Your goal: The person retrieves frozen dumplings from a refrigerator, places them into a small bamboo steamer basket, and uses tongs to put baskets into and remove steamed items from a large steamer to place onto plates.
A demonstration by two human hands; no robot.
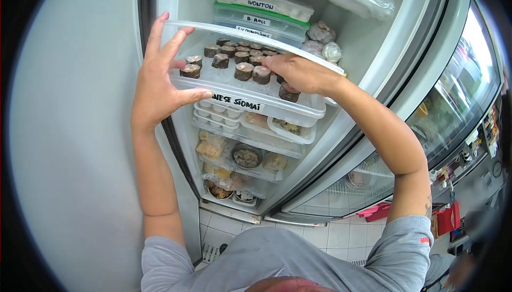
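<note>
A clear plastic tub (298, 109) labelled "…NESE SIOMAI" rests on a refrigerator shelf, with several dark-wrapped siomai rolls (244, 71) standing inside. Its clear lid (240, 31) is tilted up at the front. My left hand (154, 81) spans the tub's left side, fingers up at the lid's edge, thumb against the front rim, holding the lid raised. Under the lid, my right hand (301, 74) reaches in from the right with its fingers curled at a roll in the middle. Its fingertips are partly hidden among the rolls.
Labelled containers (261, 12) are stacked behind the tub, beside wrapped bundles (325, 41). Lower shelves hold a metal bowl (246, 156) and bagged food (210, 143). The refrigerator's glass door (437, 105) stands at right; a grey panel (74, 121) is at left.
</note>
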